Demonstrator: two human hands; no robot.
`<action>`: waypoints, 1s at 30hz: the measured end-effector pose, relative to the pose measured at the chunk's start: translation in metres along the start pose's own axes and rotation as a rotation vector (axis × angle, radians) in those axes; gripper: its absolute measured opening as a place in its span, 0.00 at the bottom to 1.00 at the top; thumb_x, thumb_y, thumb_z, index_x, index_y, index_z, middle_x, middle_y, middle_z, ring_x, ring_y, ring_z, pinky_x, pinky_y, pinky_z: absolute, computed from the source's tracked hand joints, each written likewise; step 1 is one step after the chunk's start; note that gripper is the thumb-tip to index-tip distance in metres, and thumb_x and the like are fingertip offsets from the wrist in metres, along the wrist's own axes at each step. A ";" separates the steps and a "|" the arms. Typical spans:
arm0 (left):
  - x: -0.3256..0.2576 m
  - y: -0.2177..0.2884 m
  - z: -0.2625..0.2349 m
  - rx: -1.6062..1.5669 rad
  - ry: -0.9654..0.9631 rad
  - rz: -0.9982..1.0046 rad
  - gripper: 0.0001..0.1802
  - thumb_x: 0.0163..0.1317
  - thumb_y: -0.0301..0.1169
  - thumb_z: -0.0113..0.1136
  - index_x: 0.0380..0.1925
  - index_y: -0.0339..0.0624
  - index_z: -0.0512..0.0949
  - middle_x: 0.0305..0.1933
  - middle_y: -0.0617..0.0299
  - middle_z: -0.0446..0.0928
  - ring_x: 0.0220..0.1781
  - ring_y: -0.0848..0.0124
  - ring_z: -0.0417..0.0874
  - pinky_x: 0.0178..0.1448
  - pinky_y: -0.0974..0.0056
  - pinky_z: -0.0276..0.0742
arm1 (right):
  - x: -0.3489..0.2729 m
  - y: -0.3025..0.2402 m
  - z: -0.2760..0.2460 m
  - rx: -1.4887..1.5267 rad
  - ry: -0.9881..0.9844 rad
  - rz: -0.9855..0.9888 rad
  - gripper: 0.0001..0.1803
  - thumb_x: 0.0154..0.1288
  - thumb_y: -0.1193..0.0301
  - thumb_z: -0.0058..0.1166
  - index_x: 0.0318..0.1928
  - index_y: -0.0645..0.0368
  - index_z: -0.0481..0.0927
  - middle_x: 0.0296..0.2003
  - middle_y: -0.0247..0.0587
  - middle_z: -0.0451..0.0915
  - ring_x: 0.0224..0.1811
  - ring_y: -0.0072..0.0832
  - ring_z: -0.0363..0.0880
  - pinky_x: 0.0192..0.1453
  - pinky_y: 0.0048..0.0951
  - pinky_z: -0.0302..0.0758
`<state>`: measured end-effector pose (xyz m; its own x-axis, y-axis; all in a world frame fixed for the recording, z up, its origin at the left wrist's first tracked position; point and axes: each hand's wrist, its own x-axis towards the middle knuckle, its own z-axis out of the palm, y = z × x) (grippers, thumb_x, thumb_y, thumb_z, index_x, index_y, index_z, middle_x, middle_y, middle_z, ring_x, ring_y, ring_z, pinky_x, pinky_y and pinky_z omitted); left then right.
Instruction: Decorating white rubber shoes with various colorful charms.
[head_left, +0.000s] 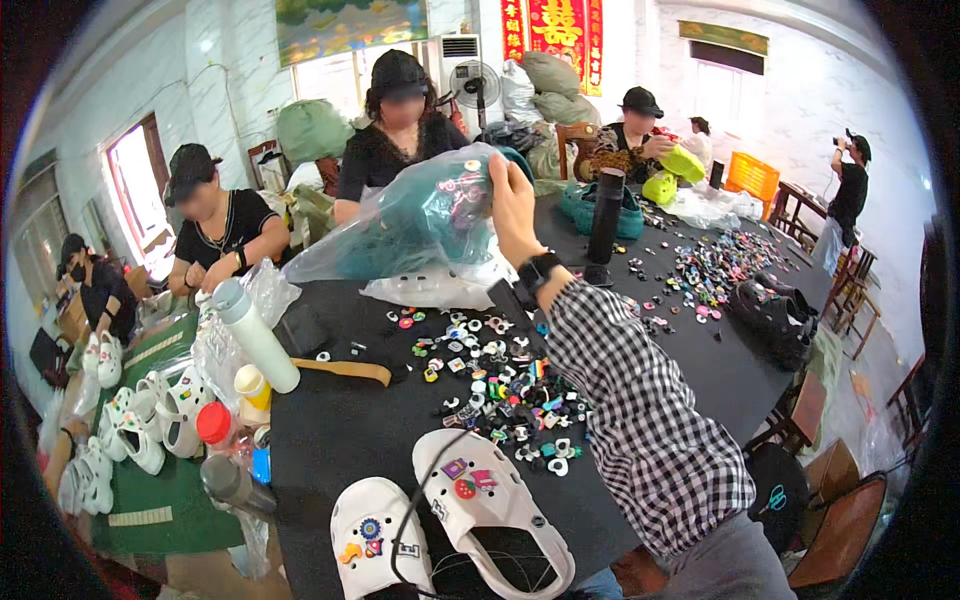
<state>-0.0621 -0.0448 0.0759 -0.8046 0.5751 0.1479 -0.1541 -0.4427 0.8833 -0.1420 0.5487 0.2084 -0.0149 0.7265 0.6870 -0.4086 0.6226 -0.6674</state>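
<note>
Currently, findings by item:

Right hand: right hand [512, 205] is raised over the far middle of the black table [340, 430], fingers closed on the edge of a clear plastic bag [400, 235].
Left hand: not visible; its grip cannot be told.
Bag contents: a teal clog [425, 215] with small charms sits inside the bag, held up off the table.
Slip risk: the bag appears pinched at one edge only; thin film could slide through the fingers and drop the clog onto the charm pile [505, 390] below, scattering pieces.
Knock risk: a tall black bottle [604, 225] stands just right of the raised forearm; a sideways sweep could topple it.
Near edge: two white clogs [440, 525] lie at the near rim of the table, with a dark cord across them; a snag could pull them off.
</note>
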 end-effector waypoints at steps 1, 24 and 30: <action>0.003 -0.001 0.000 -0.001 0.014 -0.001 0.36 0.62 0.46 0.61 0.62 0.32 0.64 0.61 0.48 0.69 0.49 0.65 0.79 0.35 0.71 0.77 | -0.004 0.004 0.003 -0.042 -0.001 -0.069 0.23 0.69 0.57 0.50 0.26 0.65 0.68 0.20 0.29 0.64 0.26 0.18 0.58 0.30 0.27 0.59; -0.017 -0.006 -0.005 -0.029 -0.118 0.057 0.27 0.66 0.40 0.56 0.59 0.33 0.67 0.57 0.48 0.72 0.51 0.63 0.77 0.50 0.62 0.75 | -0.129 -0.051 -0.058 -0.999 -0.768 -0.555 0.24 0.62 0.51 0.51 0.30 0.64 0.77 0.29 0.53 0.79 0.39 0.50 0.77 0.60 0.52 0.64; -0.017 0.001 0.013 0.186 -0.101 0.132 0.21 0.69 0.36 0.51 0.57 0.32 0.70 0.56 0.50 0.73 0.50 0.64 0.77 0.50 0.63 0.74 | -0.135 -0.056 -0.106 -0.851 -0.513 -0.287 0.29 0.58 0.53 0.59 0.41 0.73 0.74 0.44 0.60 0.74 0.50 0.53 0.72 0.59 0.44 0.67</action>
<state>-0.0410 -0.0458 0.0804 -0.7477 0.5908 0.3032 0.0642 -0.3901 0.9185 -0.0200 0.4462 0.1224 -0.4873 0.4313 0.7593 0.3194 0.8973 -0.3047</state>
